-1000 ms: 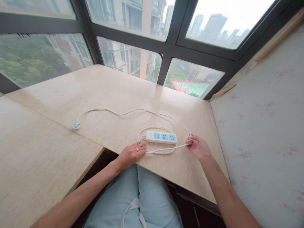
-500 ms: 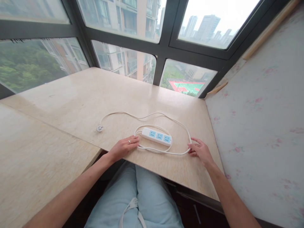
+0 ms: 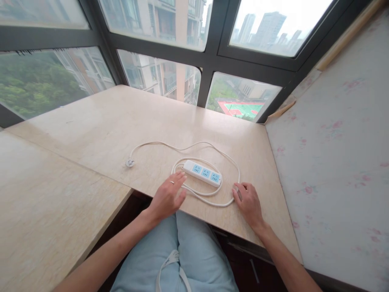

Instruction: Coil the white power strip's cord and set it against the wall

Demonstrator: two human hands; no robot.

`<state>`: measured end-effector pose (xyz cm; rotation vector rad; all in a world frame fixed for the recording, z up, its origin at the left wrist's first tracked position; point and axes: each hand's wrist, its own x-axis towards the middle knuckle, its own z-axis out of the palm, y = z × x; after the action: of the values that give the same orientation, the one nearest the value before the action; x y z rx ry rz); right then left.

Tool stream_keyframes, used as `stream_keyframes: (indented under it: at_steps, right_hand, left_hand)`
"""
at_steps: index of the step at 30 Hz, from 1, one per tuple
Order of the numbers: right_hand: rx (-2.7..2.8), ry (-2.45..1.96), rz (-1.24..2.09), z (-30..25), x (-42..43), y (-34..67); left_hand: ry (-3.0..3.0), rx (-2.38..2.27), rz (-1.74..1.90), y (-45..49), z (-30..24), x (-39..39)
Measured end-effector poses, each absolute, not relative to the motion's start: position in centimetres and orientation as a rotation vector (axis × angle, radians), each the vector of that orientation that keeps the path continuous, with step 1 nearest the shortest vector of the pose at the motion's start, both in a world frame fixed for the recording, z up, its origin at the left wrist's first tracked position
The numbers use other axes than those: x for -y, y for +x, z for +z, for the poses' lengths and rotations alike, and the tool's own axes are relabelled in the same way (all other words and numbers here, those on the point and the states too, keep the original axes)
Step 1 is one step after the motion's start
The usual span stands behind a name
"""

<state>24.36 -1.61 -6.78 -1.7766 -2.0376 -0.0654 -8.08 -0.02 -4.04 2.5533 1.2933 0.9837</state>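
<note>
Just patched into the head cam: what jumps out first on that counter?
A white power strip with three blue sockets lies near the front edge of the beige stone counter, its white cord looped around it and ending in a plug to the left. The left hand and right hand flank the loops, palms down.

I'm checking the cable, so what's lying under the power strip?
The power strip rests on the beige tabletop, with its white cord looped around it. Whether any cord runs beneath the strip is hidden.
</note>
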Motion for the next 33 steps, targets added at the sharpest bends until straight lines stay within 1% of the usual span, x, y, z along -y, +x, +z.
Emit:
stream_keyframes:
  at_steps: [4,7,11,16,23,28,33]
  right_hand:
    - [2.021,-1.745,-0.097,-7.8,0.8,24.6]
    - [1.999,-1.744,-0.042,-8.5,-0.3,25.0]
    - [1.960,-1.798,-0.014,-9.1,-2.8,25.7]
    - [1.999,-1.828,-0.027,-9.3,-8.1,26.0]
    - [2.129,-1.620,0.187,-8.5,-13.8,25.0]
    - [2.237,-1.465,0.213,-8.1,-13.4,23.4]
    - [2.229,-1.417,0.229,-7.5,-12.1,22.0]
  left_hand:
    - [2.553,-1.203,0.816,-3.0,-4.4,2.2]
    - [2.590,-1.282,0.696,-0.7,-6.1,2.6]
    - [2.673,-1.301,0.622,-0.9,-7.8,2.4]
    - [2.755,-1.130,0.558,-2.7,-7.5,2.0]
    - [2.713,-0.844,0.596,-4.5,-6.7,0.9]
    - [2.568,-0.741,0.712,-5.1,-6.5,0.0]
    - [2.368,-0.718,0.806,-5.8,-6.5,-0.7]
